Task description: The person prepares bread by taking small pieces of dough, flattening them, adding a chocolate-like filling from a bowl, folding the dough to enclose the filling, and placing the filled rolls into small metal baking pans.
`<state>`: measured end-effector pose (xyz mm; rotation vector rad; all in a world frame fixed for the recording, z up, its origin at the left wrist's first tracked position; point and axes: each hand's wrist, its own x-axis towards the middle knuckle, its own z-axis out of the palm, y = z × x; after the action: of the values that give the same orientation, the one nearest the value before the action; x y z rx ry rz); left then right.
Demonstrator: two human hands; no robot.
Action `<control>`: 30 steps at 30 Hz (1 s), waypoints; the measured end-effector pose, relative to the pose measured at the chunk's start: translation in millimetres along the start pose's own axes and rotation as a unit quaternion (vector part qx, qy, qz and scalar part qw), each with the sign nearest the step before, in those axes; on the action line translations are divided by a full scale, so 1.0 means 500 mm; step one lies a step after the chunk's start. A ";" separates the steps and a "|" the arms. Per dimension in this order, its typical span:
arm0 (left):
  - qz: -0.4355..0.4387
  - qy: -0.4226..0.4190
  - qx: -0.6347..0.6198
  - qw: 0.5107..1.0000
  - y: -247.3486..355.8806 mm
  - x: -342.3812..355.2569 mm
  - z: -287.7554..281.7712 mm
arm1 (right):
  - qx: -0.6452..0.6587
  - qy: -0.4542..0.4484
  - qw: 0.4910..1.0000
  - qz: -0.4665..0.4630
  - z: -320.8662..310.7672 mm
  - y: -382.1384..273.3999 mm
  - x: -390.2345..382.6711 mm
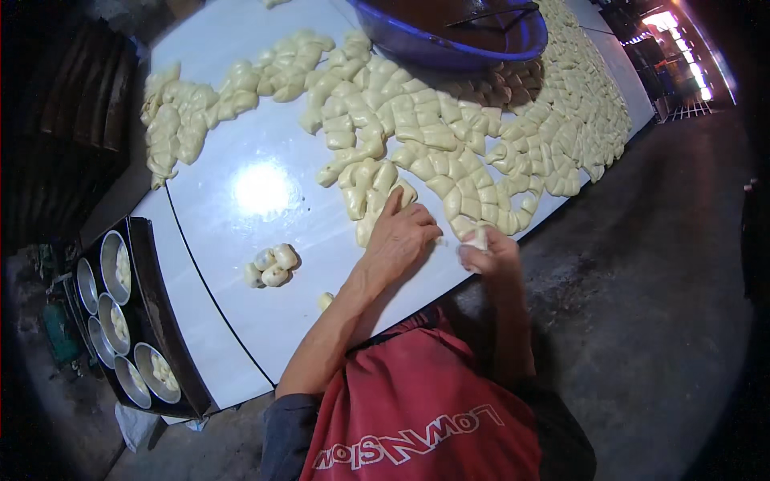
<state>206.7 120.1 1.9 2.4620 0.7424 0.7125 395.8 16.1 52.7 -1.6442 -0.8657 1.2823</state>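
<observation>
A broad spread of pale, pillow-like dough pieces (449, 128), many stuck together, covers much of the white table (241, 152). My left hand (399, 236) lies over the near edge of the spread, its index finger stretched onto a dough piece and apart from the other fingers, which bend down. Close to the table's front edge, my right hand (493, 255) pinches a small dough piece (478, 239) between thumb and fingers; it is slightly blurred. A little cluster of rounded dough balls (273, 265) sits left of my left forearm, and a single dough bit (325, 301) lies beside that arm.
A blue basin (457, 52) of brown liquid, with a dark handle in it, stands at the far side. Round metal tins (158, 373), several with dough inside, sit in a black tray (164, 321) at the left. Dark concrete floor (642, 280) lies to the right.
</observation>
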 end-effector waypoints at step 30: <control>0.056 0.287 -0.201 0.935 0.026 0.158 -0.063 | 0.382 -0.056 0.919 -0.078 0.135 -0.206 0.116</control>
<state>249.4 167.4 59.7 1.9348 0.5767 1.5019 342.1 122.6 118.0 -0.8707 -0.4477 1.3727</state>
